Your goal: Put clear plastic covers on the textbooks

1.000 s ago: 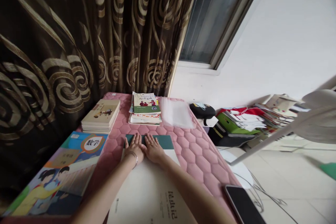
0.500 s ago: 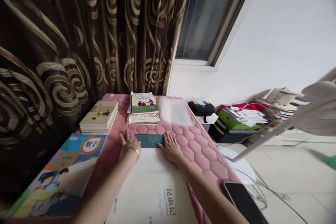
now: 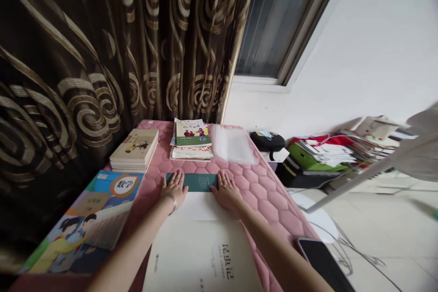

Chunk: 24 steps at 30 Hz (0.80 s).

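A book [image 3: 201, 251] lies open in front of me, its white pages toward me and a dark green flap [image 3: 200, 183] along the far end. My left hand [image 3: 173, 190] rests flat on the left end of the green flap, fingers stretched out, a bracelet at the wrist. On the flap's right end lies my right hand [image 3: 226, 191], its fingers also stretched out and pressing down. Neither hand grips anything. Black printed characters show on the near page.
Left stand a math textbook [image 3: 92, 223] and a stack of tan books [image 3: 134, 148]. Farther back are more booklets [image 3: 191, 134] and clear plastic sleeves [image 3: 234, 145] on the pink quilted cover [image 3: 260, 191]. A phone [image 3: 323, 260] lies at right, near a white fan [image 3: 362, 178].
My left hand has settled flatter on the left end of the green flap. The right hand stays almost in place. The whole view has shifted slightly.
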### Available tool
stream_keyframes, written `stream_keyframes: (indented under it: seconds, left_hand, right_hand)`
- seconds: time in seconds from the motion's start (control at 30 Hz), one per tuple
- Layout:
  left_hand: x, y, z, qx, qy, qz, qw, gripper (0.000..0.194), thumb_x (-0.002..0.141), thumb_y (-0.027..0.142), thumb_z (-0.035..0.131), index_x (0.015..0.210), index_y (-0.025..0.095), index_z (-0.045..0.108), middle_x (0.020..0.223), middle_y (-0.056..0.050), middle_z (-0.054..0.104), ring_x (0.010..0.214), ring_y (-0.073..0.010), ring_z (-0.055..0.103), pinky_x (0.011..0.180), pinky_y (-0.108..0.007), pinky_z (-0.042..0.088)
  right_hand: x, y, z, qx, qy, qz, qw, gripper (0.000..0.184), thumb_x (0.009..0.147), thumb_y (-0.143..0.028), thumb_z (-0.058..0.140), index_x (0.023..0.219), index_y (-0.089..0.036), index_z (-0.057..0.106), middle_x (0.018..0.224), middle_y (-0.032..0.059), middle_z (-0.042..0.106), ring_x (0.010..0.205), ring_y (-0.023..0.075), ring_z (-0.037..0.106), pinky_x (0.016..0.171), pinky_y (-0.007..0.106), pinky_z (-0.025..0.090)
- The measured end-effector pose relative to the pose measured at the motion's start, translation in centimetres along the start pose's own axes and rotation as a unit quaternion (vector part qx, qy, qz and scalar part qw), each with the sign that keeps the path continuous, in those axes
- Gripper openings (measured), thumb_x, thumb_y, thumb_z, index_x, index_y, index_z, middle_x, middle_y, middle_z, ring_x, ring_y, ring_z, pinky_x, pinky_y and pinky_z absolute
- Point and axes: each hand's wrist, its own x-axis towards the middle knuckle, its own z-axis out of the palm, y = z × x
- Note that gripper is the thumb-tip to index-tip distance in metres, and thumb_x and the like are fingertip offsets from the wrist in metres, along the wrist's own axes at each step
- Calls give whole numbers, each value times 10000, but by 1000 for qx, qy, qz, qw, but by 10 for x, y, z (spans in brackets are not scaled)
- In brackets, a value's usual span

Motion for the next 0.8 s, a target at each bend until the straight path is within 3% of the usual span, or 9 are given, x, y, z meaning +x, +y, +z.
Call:
stream_keyframes:
  seconds: [0.1,0.23,0.3,0.37,0.6,0.73,0.8]
  left_hand:
    - [0,-2,2,4,15,-6,1000,622,904,385,216,1486,173,157,1562,-48,78,1438,-236,89,1124,-583,29]
    - [0,3,4,19,10,6,1000,594,889,284,249,1476,198,218,1564,-37,71,1440,-249,53,1119,-593,38]
    - [0,4,3,23,7,7,1000,588,888,257,235,1474,210,227,1563,-23,74,1441,-242,46,1118,-596,36]
    - [0,3,4,16,12,0,1000,585,901,293,212,1480,207,200,1562,-17,79,1440,-236,67,1119,-597,30]
    - [3,-7,2,30,43,-43,998,606,915,398,210,1475,167,209,1556,-50,120,1436,-248,99,1119,-600,-8]
    - [8,23,-5,43,40,-93,994,596,921,364,221,1442,83,291,1533,-151,195,1425,-271,152,1120,-592,6]
    - [10,50,-4,16,41,-38,998,584,920,367,223,1433,105,323,1525,-133,242,1416,-257,196,1123,-591,11]
  right_hand:
    - [1,-36,-8,3,-8,23,1000,752,924,-464,315,1450,49,153,1527,216,125,1423,321,65,1134,497,34]
    - [5,-90,-1,89,-11,-165,982,697,949,-503,194,1470,-40,184,1535,157,149,1431,255,71,1139,462,89]
    - [7,-98,5,115,-20,-191,975,690,952,-511,146,1472,-60,191,1541,136,133,1432,235,62,1143,449,91]
    - [9,-87,9,113,-23,-169,979,700,951,-510,157,1467,-39,194,1543,143,117,1432,229,55,1147,427,82]
    - [5,-1,4,35,24,-25,999,691,952,-480,201,1470,-24,161,1549,128,81,1434,227,37,1151,415,35]
    - [3,6,2,17,15,-14,1000,680,953,-457,220,1472,-24,146,1550,125,71,1434,228,29,1149,431,45]
    - [4,3,3,14,15,-12,1000,681,952,-455,224,1472,-23,139,1550,127,68,1434,228,34,1149,435,48]
